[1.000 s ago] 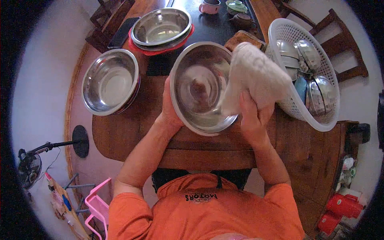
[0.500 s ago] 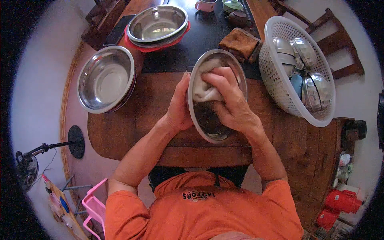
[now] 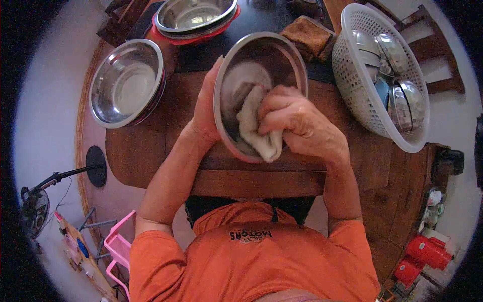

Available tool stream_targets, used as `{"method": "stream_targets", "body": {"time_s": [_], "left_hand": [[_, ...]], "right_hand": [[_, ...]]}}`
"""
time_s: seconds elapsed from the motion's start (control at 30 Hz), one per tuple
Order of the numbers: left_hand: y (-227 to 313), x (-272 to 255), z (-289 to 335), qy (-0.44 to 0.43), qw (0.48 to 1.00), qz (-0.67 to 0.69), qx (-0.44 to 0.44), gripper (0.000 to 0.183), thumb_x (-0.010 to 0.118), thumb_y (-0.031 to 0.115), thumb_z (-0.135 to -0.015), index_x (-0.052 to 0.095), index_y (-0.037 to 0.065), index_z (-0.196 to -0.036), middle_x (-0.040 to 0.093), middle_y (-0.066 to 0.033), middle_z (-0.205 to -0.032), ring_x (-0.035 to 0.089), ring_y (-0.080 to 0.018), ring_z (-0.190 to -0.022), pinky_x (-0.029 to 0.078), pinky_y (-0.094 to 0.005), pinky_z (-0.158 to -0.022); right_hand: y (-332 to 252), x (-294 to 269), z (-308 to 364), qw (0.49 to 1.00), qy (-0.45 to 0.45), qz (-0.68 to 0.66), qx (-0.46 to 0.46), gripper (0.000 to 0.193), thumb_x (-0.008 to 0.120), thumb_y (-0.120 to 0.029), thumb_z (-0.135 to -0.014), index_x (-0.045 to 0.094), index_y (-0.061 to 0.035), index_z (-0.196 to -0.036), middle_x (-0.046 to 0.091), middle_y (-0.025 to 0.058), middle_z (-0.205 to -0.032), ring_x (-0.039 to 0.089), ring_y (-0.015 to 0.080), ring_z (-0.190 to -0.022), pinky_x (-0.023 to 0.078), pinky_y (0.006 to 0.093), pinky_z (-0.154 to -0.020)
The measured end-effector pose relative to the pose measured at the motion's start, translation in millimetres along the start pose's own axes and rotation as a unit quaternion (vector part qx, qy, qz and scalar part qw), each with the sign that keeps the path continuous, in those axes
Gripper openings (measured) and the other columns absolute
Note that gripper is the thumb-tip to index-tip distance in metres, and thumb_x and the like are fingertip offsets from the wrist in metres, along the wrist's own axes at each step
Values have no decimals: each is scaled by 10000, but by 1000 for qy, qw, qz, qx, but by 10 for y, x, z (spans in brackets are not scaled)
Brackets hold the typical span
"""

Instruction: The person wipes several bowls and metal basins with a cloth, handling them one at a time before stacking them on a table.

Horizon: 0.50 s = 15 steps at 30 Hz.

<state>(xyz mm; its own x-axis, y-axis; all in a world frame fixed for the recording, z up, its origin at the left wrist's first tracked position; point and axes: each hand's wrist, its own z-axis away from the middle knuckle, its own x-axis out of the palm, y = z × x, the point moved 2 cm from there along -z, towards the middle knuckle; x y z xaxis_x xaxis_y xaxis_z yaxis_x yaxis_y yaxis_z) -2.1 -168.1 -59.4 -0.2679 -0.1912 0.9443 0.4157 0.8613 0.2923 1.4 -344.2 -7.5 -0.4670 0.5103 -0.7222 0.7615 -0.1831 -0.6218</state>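
Observation:
A shiny metal bowl (image 3: 287, 53) is held tilted above the near part of the wooden table, its hollow turned toward me. My left hand (image 3: 207, 108) grips it by the outer left side, thumb along the rim and the other fingers hidden behind it. In my right hand (image 3: 297, 121) is a bunched whitish cloth (image 3: 254, 123), pressed against the lower inside of the bowl. One end of the cloth hangs over the near rim. The right fingers are curled and slightly blurred.
To the left stands another metal basin (image 3: 151, 83); farther back, metal bowls (image 3: 168, 22) sit stacked with a red one. A white perforated basket (image 3: 347, 85) of metal bowls stands at the right, near a folded brown cloth (image 3: 308, 36). The wooden table's (image 3: 241, 181) edge is close to me.
My right hand has moved the cloth from the bowl's upper inside down to its near rim. The bowl has shifted slightly left and away from me, and turned a little.

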Motion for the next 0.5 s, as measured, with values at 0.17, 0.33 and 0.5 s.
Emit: {"method": "stream_targets", "body": {"time_s": [0.17,0.33,0.5], "left_hand": [[45,69,-49,-76,997,17,17,628,374,566,-952,491,64,-1310,554,-106,-1272,543,-209,-1138,449,-363,-985],[-3,84,-62,-111,993,20,26,649,365,563,-955,473,48,-1333,538,-111,-1298,527,-215,-1170,414,-362,-1020],[45,111,-34,-71,997,32,21,675,363,575,-946,473,30,-1329,550,-126,-1283,533,-221,-1163,399,-362,-1027]], "right_hand": [[19,-91,-43,933,268,229,-67,247,612,42,-651,683,-30,-876,635,96,-999,544,294,-1005,432,376,-873],[186,26,-38,905,246,345,-33,349,603,14,-734,684,-85,-1058,587,99,-1206,508,302,-1141,388,378,-966],[298,174,-58,908,215,359,8,439,585,-45,-715,629,-152,-1138,554,78,-1199,504,291,-1132,380,406,-950]]}}
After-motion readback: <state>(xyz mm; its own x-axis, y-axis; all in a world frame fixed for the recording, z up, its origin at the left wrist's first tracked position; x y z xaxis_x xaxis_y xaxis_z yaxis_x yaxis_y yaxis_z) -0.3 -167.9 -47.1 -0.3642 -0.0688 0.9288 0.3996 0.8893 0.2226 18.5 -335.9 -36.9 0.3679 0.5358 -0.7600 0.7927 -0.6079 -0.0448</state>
